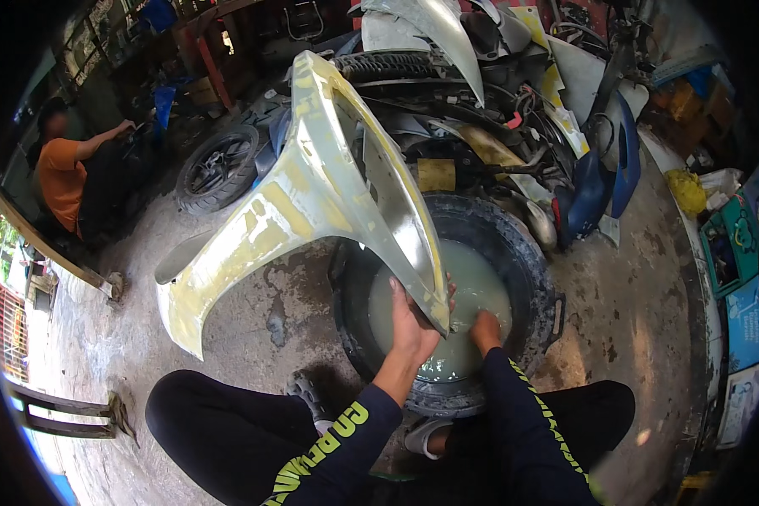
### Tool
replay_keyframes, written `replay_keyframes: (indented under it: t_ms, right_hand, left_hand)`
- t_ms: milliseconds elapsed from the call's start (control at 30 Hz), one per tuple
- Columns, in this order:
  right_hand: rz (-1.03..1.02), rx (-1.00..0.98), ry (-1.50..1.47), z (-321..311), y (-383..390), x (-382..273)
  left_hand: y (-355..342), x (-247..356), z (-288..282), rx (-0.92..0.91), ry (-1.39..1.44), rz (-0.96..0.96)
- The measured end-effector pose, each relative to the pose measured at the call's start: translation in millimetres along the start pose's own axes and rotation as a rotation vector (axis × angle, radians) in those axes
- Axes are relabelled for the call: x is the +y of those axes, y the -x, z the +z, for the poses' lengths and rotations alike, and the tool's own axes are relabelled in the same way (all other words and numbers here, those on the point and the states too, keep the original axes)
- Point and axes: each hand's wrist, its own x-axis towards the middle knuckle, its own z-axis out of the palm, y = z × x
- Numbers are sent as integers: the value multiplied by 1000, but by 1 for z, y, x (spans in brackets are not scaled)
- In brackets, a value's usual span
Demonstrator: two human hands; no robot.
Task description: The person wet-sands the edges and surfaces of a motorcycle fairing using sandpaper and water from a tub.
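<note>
My left hand (413,331) grips the lower tip of a motorcycle fairing panel (316,190), thumb on the near side and fingertips showing past its far edge. The panel is large and curved, with patchy silver and dull yellow surfaces and a long opening along its right side. It is held up at a tilt, its broad end reaching left over the floor. Below its tip stands a round black tub (533,261) of cloudy greenish water (482,282). My right hand (486,329) dips into this water; the murk hides its fingers.
Behind the tub lies a heap of motorcycle body parts (497,143). A wheel with a tyre (219,173) rests at the left, and a person in an orange shirt (61,181) sits beyond it. Boxes (746,320) and a green crate (729,244) line the right side.
</note>
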Motion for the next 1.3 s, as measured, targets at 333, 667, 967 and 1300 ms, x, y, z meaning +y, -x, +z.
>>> replay_keyframes:
  t_ms: [333, 667, 967, 1300]
  right_hand:
    - [-270, -591, -969, -150, 22, -93]
    - [-803, -272, -121, -263, 120, -183]
    - [-920, -158, -250, -251, 150, -193]
    - [-1078, 636, -367, -151, 178, -149]
  left_hand:
    - [-6, 4, -5, 26, -25, 30]
    - [-4, 1, -3, 30, -52, 26]
    - [-1, 1, 8, -26, -70, 22]
    - [0, 3, 1, -1, -33, -85]
